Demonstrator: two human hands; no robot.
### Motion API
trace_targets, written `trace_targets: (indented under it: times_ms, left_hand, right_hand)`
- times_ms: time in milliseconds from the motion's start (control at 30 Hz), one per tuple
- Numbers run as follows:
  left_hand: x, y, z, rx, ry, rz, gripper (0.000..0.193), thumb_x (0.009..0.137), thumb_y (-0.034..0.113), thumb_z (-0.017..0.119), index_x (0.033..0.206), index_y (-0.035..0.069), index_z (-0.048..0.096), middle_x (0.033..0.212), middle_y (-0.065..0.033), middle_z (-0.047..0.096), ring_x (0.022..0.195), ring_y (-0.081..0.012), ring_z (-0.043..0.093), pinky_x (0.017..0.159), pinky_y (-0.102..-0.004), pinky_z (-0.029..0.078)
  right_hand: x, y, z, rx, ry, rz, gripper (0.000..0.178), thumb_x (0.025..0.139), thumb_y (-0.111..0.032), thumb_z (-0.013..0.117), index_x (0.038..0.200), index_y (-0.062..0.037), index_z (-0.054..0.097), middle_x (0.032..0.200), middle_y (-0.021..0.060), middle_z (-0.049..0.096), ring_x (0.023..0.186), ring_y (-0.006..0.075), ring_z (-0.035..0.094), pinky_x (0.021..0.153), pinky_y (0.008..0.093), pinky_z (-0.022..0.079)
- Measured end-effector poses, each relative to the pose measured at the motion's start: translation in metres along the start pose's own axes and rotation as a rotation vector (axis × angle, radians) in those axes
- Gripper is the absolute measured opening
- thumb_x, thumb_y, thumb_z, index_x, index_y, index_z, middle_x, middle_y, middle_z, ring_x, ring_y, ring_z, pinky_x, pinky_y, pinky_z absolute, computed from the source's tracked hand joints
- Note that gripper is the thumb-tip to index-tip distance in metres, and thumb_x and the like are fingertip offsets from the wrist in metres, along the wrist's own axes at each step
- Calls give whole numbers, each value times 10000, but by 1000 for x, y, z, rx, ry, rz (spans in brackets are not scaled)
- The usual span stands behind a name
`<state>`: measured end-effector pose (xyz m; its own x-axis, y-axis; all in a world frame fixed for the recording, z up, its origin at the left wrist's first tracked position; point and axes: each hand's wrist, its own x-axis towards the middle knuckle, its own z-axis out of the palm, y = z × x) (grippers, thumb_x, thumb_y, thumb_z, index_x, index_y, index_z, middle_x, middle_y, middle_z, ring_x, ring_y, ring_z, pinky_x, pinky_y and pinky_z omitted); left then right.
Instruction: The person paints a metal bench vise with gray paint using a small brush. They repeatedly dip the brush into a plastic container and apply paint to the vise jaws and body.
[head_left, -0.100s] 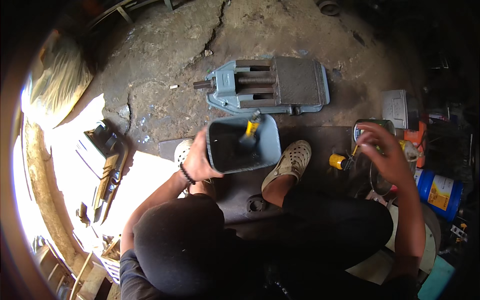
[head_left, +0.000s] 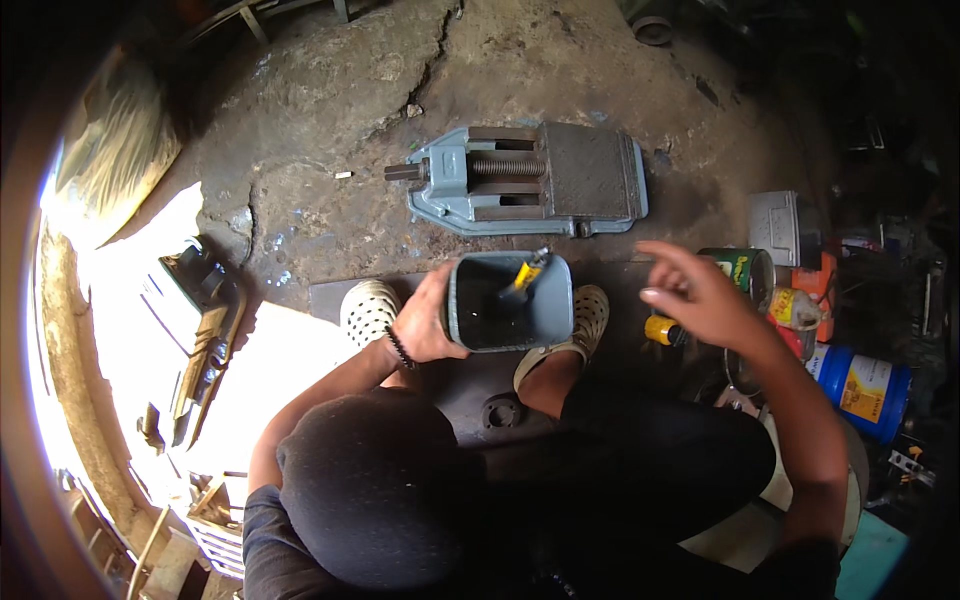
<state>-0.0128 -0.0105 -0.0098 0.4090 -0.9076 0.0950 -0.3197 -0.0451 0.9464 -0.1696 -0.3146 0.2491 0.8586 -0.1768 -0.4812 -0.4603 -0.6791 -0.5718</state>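
My left hand (head_left: 428,315) is closed on the left wall of a blue-grey, open-topped container (head_left: 553,322) with rounded corners, held above and between my feet. Inside it leans a yellow-handled brush (head_left: 530,270); its lower end is dark and hard to make out. My right hand (head_left: 700,295) hangs in the air to the right of the container, fingers loosely bent and apart, with nothing visible in them. Close by it are a green can (head_left: 748,270) and a small yellow cylinder (head_left: 660,328). Beyond the container, a blue-painted machine vise (head_left: 530,180) lies on the floor.
At the right stand a grey box (head_left: 785,222), a clear bottle with a yellow label (head_left: 795,308) and a blue bucket (head_left: 858,385). A dark round metal piece (head_left: 502,410) lies between my feet. Metal parts (head_left: 205,340) lie in bright sunlight at the left.
The container in my left hand has shifted right, with the brush in it. My right hand has moved left, away from the green can. The view has shifted slightly.
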Motion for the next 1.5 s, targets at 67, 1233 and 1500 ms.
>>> trace_targets:
  times_ms: [67,1233,1500]
  left_hand:
    - [5,-6,17,17,-56,18,1224,522,243,904,1509,-26,231,1445,-282,411,1348,-457,413,1164,-468,345]
    - [-17,-60,43,92,17,28,1260,548,270,931,1533,-11,196,1484,-273,374,1383,-449,384,1158,-460,370]
    - [-13,-55,42,100,44,22,1254,536,255,932,1528,-8,213,1478,-284,372,1384,-442,382,1166,-459,359]
  right_hand:
    - [32,5,30,-253,-86,53,670,901,-290,733,1473,-78,456,971,134,653,832,267,644,782,387,521]
    - [80,4,213,31,288,237,222,807,-216,735,978,-75,734,906,186,727,867,386,690,817,408,549]
    - [18,9,180,209,318,239,278,837,-87,728,1110,-36,718,1113,109,743,1035,225,716,897,317,527]
